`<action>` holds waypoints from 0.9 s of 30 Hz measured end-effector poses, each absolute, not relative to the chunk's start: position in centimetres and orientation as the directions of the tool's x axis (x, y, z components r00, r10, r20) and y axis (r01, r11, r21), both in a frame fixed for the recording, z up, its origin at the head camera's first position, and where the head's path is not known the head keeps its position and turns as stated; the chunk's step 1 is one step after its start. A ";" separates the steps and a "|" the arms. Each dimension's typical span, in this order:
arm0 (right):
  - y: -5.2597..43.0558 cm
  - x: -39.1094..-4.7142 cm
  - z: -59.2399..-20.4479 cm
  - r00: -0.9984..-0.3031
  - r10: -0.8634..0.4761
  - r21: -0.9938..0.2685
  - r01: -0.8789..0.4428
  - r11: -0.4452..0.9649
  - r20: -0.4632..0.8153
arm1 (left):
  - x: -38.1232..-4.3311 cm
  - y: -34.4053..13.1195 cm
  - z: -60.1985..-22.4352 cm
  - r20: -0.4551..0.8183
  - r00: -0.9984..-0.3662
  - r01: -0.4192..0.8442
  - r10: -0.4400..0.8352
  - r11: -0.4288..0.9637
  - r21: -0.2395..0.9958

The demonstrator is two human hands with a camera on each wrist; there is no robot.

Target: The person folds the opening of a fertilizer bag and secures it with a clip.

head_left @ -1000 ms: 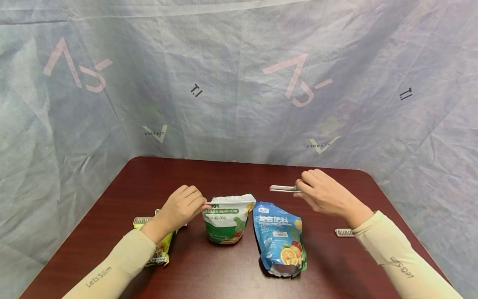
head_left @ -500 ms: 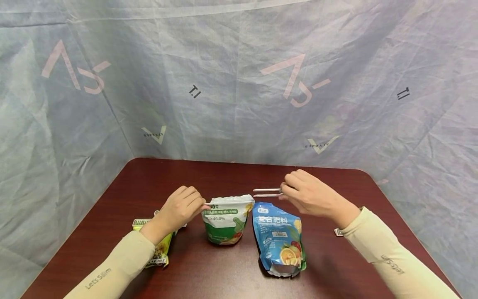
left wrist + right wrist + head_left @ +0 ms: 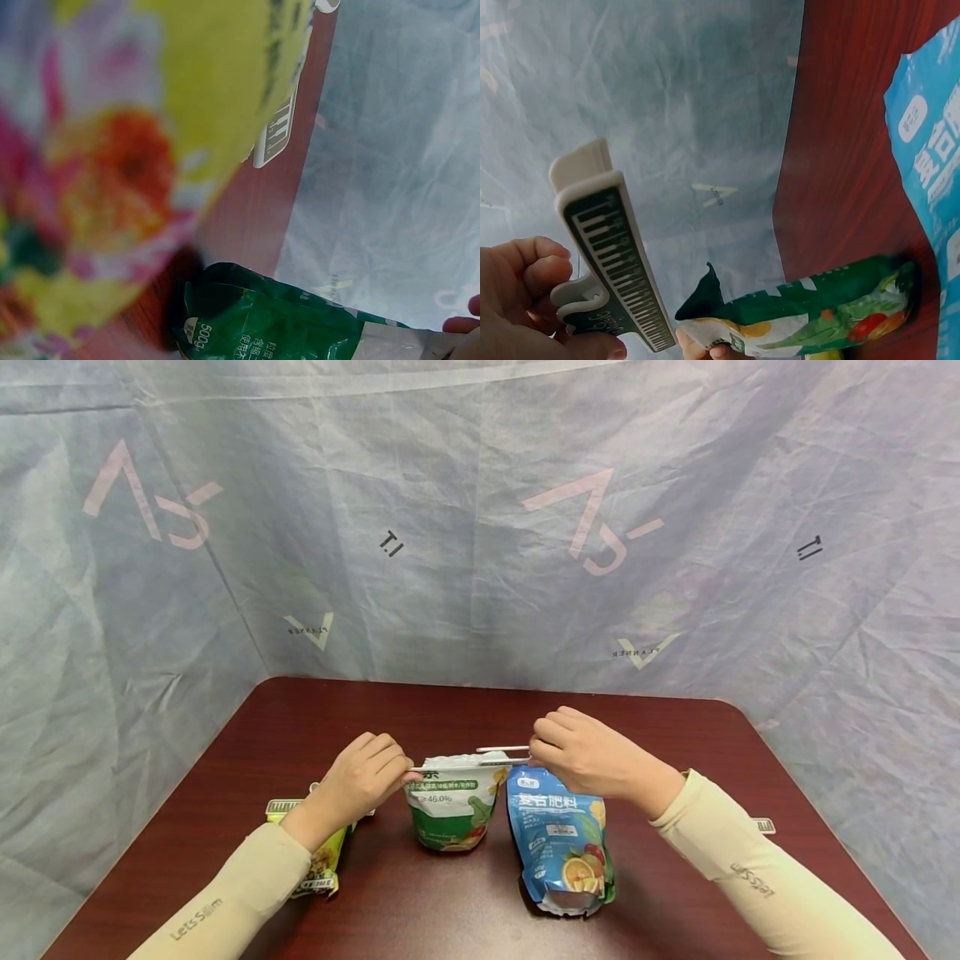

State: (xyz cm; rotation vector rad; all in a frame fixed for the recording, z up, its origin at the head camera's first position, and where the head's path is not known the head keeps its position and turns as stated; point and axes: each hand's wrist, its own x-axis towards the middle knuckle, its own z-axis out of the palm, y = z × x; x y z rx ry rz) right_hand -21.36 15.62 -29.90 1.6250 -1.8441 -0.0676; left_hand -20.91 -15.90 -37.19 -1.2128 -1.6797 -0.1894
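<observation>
The green-and-white bag [image 3: 450, 820] stands on the table [image 3: 420, 918], right of a yellow bag [image 3: 324, 863]; the left hand [image 3: 369, 770] pinches its top's left corner; at the right end, the right hand [image 3: 577, 753] pinches a white clip [image 3: 621, 268], its bars apart, whether astride the bag I cannot tell; then comes a blue bag [image 3: 558, 835]. Only the right wrist view shows the clip's piano-key print. Behind the bags, tabletop stretches to its far edge by grey cloth [image 3: 480, 527]
</observation>
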 end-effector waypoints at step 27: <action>12.4 -21.9 -31.1 0.054 -0.922 0.551 -0.814 0.181 0.382 | -21.6 -16.4 -38.3 0.778 0.005 0.773 0.628 0.492 -0.401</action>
